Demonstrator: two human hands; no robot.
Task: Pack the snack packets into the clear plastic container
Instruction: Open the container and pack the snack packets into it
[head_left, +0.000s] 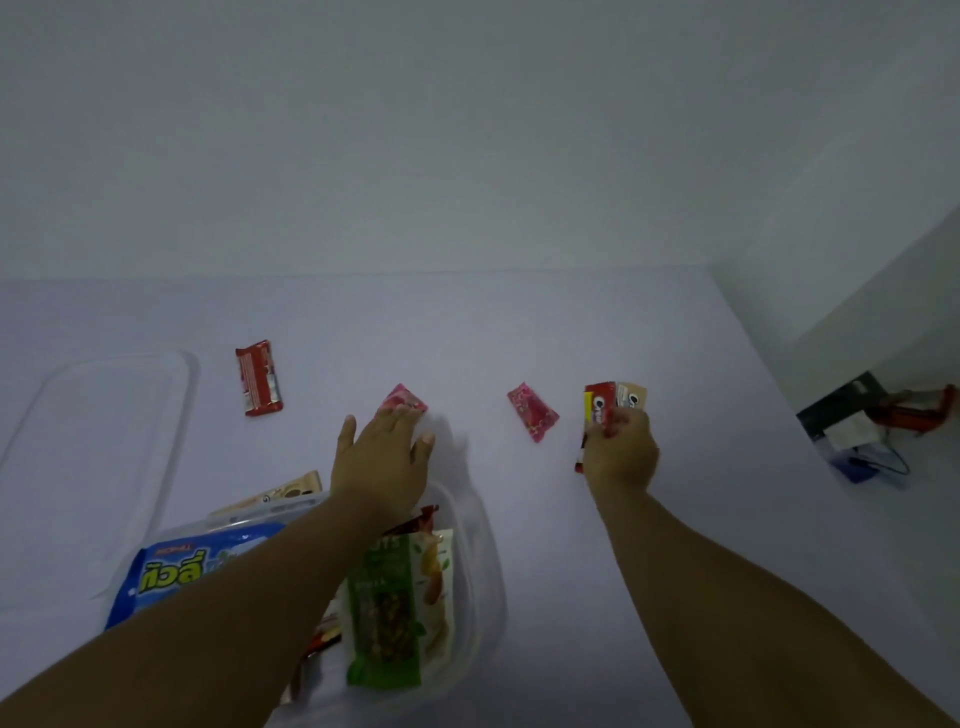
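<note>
— Sitting nearest on the white worktop (571, 322), the clear plastic container (480, 561) holds a blue packet (176, 571) and a green packet (387, 613).

— And the hands?

— The left hand (382, 462) reaches out with fingers (402, 421) released, touching a pink packet (408, 401). The right hand (621, 452) has its fingers clenched around two cookie packets (613, 400).

— Farther off?

— Another pink packet (532, 413) lies between the hands; a red bar (258, 378) and the clear lid (104, 441) lie left.

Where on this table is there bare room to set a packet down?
Bare: the far strip beyond the red bar and pink packets, and the near right. Crowded: the container and around both hands.
</note>
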